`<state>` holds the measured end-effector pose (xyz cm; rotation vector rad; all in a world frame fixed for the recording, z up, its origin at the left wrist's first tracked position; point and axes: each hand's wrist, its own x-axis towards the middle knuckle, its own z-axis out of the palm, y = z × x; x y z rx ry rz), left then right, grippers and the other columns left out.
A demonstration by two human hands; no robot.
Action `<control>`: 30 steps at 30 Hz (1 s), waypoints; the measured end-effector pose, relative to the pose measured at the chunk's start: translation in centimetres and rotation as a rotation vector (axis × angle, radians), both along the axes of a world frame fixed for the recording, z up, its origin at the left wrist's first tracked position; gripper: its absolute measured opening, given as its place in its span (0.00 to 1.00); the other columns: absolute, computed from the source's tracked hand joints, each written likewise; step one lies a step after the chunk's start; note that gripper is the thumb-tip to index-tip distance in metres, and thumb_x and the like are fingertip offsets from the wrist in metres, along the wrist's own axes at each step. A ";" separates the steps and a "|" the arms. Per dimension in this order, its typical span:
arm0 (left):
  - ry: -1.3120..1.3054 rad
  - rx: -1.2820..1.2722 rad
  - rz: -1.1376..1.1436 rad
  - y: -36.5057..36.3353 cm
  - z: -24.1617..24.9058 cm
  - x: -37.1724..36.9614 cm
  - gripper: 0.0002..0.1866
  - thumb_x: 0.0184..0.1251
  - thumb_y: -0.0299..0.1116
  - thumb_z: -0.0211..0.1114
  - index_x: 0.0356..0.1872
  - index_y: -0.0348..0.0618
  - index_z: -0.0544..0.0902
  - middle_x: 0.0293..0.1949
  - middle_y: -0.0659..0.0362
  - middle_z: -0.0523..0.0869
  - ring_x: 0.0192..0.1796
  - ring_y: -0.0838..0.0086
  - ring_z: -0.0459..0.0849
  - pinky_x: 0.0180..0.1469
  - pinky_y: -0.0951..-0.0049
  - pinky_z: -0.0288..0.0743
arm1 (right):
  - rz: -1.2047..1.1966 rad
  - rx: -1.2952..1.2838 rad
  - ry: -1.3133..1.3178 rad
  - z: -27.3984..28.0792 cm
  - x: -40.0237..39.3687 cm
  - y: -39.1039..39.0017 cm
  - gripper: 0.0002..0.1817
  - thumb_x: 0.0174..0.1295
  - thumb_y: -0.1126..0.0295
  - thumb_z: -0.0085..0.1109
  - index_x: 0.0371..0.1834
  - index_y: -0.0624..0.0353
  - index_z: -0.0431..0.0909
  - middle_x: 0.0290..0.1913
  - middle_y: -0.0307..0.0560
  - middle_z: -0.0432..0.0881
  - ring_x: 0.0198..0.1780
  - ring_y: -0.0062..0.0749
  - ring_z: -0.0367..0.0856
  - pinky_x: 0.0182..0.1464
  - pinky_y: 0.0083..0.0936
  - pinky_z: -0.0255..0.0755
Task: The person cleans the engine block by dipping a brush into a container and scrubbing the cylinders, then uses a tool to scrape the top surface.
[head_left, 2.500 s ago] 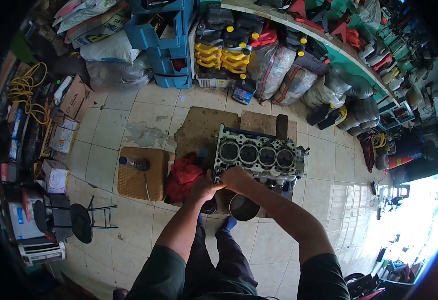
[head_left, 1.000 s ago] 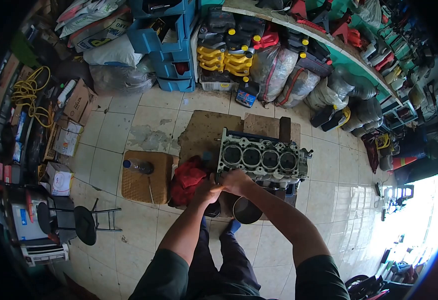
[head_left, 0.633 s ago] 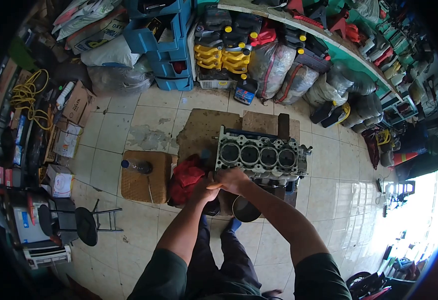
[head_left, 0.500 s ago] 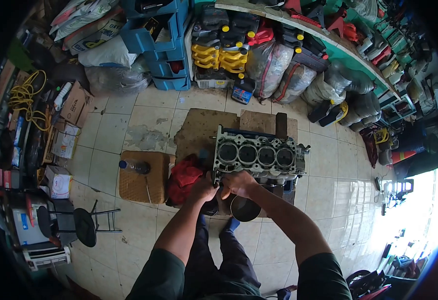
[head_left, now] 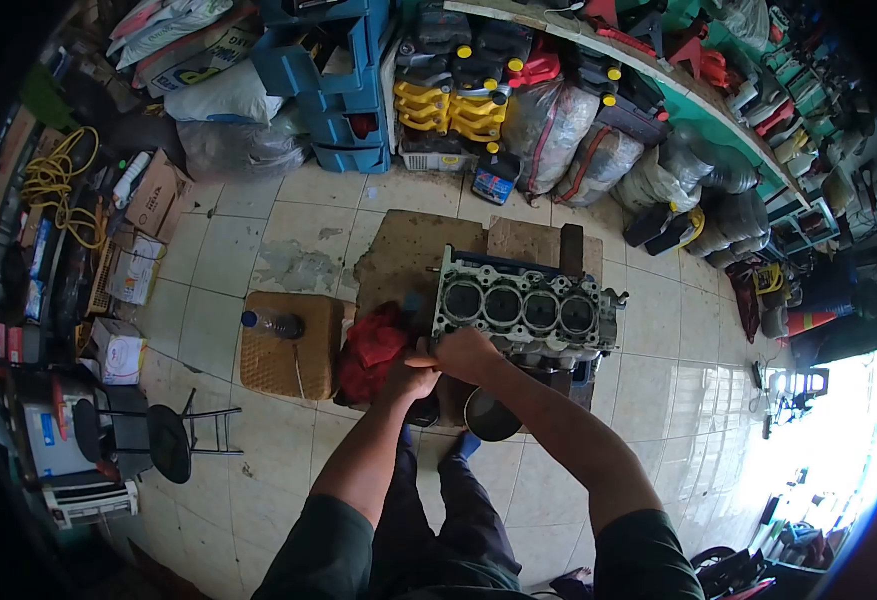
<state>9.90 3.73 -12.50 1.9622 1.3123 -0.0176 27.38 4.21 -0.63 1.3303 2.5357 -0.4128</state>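
Observation:
A grey engine block with several round cylinder bores lies on cardboard. Both of my hands meet at its near left corner. My left hand is closed, with its thumb pointing toward the right hand; whatever it grips is hidden. Just over the block's corner, my right hand has curled fingers that I see from the back, so their contents are out of sight. A red cloth lies left of my left hand. Below the right forearm sits a round dark bowl.
Left of the cloth, a tan woven-topped stool carries a plastic bottle with a blue cap. Cardboard lies under the block. Blue drawers, yellow jugs and stuffed sacks line the back. A black folding chair stands at left.
My right hand has shifted a little left and up, closing in on the left hand. Its fingers are now more hidden. The whole view has shifted slightly.

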 end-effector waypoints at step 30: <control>-0.035 0.240 -0.145 -0.3 -4.7 -0.8 0.29 0.73 0.47 0.68 0.63 0.40 0.67 0.42 0.38 0.90 0.43 0.38 0.90 0.43 0.40 0.84 | -0.055 -0.205 -0.111 1.2 1.2 -0.5 0.13 0.60 0.57 0.70 0.42 0.50 0.87 0.44 0.45 0.87 0.44 0.43 0.92 0.40 0.41 0.86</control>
